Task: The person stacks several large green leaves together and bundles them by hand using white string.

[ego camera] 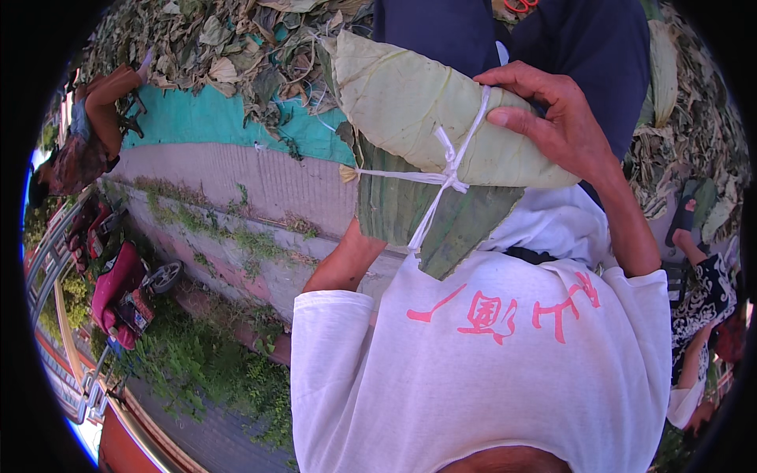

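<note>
A bundle of large dried leaves (426, 112), pale green on top with darker green leaf under it, is held up over my lap. White plastic string (452, 171) is tied around it in a cross, with a knot on the face. My right hand (541, 112) grips its right upper part, thumb on the face and fingers over the edge. My left forearm reaches up behind the bundle; my left hand is hidden there, so its grip cannot be seen. Red handles (520, 5), apparently of scissors, lie at the top edge beyond my legs.
Heaped dried leaves (236, 47) lie on a green sheet (189, 115) ahead and left, with more at right. A low concrete ledge (284, 236) with weeds runs on my left. One person sits at far left, another at far right. A parked scooter (121, 290) stands lower left.
</note>
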The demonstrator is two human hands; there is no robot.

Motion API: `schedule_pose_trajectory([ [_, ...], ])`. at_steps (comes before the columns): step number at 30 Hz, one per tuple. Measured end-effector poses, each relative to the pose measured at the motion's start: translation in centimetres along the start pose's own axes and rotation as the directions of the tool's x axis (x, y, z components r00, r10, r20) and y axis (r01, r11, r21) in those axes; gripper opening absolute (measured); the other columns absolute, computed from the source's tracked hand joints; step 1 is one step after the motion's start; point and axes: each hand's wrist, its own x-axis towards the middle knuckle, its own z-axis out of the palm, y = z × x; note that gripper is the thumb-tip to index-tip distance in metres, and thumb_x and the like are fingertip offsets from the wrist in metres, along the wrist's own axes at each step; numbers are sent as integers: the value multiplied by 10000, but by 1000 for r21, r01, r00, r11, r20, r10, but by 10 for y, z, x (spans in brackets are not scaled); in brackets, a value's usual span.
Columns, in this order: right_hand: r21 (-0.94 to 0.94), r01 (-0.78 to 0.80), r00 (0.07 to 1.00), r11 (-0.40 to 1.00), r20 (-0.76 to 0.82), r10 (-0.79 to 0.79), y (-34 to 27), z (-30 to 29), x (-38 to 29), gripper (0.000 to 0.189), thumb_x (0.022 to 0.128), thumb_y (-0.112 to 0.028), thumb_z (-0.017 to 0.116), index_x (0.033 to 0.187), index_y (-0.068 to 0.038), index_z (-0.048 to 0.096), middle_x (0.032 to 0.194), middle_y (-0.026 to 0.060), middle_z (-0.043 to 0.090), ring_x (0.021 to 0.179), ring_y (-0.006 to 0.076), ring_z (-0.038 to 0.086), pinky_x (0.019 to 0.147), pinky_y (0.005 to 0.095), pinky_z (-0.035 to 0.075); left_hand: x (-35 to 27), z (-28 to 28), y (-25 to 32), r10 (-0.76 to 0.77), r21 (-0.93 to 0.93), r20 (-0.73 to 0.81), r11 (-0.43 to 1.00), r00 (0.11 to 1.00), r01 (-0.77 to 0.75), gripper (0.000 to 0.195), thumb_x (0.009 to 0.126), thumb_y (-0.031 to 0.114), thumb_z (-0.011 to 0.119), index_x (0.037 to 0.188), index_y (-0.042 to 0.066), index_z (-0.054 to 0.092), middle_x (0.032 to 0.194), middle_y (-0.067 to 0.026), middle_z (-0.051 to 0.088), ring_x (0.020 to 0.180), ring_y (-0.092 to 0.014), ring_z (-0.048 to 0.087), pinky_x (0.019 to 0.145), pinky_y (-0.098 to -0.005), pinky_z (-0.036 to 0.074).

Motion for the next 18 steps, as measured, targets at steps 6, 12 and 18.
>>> schedule_pose_trajectory([
  [6, 63, -33, 995, 997, -91, 39, 0, 1, -2, 256, 832, -105, 626, 1045, 33, 592, 872, 59, 631, 812, 84, 568, 743, 251, 455, -3, 2, -1, 11, -66, -61, 998, 998, -15, 424, 871, 341, 594, 1134, 9, 570, 1071, -104, 610, 952, -197, 603, 818, -330, 493],
  [12, 17, 4, 992, 1000, -126, -2, 6, 2, -4, 247, 838, -106, 618, 1046, 27, 593, 873, 64, 627, 814, 95, 568, 750, 250, 451, -4, 2, -2, 27, -107, -99, 994, 995, -37, 437, 877, 351, 582, 1148, 9, 560, 1088, -111, 605, 965, -211, 600, 825, -339, 492],
  [18, 60, -80, 987, 995, -137, 88, 9, 7, -3, 254, 849, -108, 614, 1072, 11, 581, 881, 58, 644, 796, 79, 559, 733, 243, 452, -13, 2, -5, 36, -132, -148, 990, 988, -56, 451, 882, 361, 570, 1162, 8, 550, 1104, -118, 599, 978, -224, 598, 832, -348, 492],
])
